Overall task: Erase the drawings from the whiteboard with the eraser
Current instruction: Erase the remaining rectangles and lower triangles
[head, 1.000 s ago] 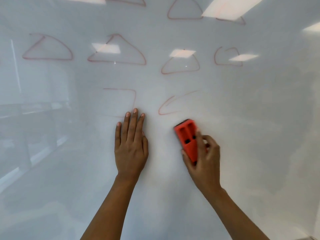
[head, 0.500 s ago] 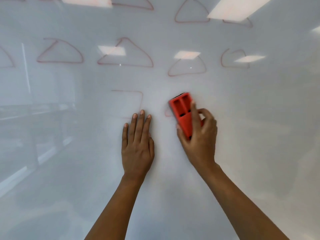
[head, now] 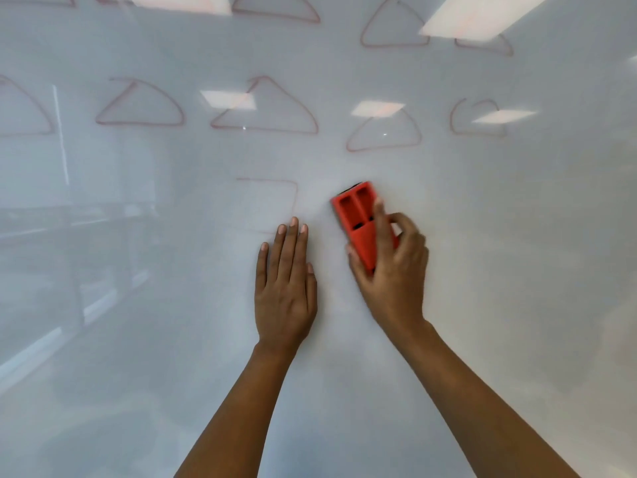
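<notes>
The whiteboard (head: pixel 517 236) filled the whole view, glossy, with pale ceiling-light reflections (head: pixel 475 15) lying across it. Red triangle outlines ran over it in two rows, all well above both grips. The nearest whole triangle (head: pixel 384 132) stood straight above the right grip (head: pixel 393 270), and a broken outline (head: pixel 477 117) sat higher and to that grip's right. Two bare forearms reached up from the lower edge. The left grip (head: pixel 284 284) lay flat on the board just to the left of the right one, apart from it, with its fingers straight, close together and pointing up. The right grip was curled round the eraser (head: pixel 362 222) and pinched it, with the thumb on the left edge, the forefinger laid along the back and the other fingers bent at the right side. The eraser, an orange-red block with two rectangular recesses in its back, stuck out above the right grip and leaned to the left. Its face lay against the board, with a dark strip showing at its top edge. A faint squarish outline (head: pixel 267 205), thinner than the triangles, lay just above the left grip's fingertips and to the left of the eraser.
</notes>
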A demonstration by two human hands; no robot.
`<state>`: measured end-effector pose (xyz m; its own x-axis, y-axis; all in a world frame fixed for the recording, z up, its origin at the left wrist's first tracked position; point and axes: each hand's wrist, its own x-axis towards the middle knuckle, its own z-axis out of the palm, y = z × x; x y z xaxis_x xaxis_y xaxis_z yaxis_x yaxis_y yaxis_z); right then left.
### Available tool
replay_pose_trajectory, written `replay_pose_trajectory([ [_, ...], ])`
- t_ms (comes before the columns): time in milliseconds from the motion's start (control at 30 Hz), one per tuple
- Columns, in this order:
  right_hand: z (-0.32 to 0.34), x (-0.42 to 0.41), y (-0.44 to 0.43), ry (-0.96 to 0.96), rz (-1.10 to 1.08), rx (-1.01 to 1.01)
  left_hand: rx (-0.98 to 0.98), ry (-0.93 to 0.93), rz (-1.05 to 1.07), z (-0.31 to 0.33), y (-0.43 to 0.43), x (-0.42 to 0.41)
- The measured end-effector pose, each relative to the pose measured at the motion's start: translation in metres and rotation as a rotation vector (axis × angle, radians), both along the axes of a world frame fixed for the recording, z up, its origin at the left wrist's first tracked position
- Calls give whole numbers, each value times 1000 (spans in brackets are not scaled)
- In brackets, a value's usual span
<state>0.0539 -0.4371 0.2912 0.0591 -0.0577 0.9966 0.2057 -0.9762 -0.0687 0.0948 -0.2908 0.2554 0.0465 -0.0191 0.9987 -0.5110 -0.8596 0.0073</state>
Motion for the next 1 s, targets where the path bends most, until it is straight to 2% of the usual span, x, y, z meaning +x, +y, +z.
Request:
replay_pose_trajectory([
  [100,-15,-2,-3,54,14,-190,-12,13,-90,2,4,-3],
  [200,-15,-3,-18,43,33,-243,-4,39,-136,3,5,-7],
  [267,-5,-4,-24,24,27,-104,-2,54,-182,4,6,-10],
  [367,17,-4,-12,-17,50,237,0,70,-233,4,13,-14],
  [433,24,-4,10,-41,84,325,-27,68,-209,7,22,-16],
  [500,14,-3,35,-40,76,196,-76,62,-166,12,34,-17],
  [633,-25,-2,57,47,34,-234,-118,35,-100,24,69,-14],
  [733,-29,-1,46,52,-1,-330,-147,39,-70,31,94,-11],
  [800,-19,-3,36,29,-25,-227,-157,42,-47,33,107,-8],
  [933,24,-4,44,-6,42,273,-129,57,-19,35,131,-4],
  [1000,36,-3,65,-15,62,347,-87,45,-16,35,134,-4],
])
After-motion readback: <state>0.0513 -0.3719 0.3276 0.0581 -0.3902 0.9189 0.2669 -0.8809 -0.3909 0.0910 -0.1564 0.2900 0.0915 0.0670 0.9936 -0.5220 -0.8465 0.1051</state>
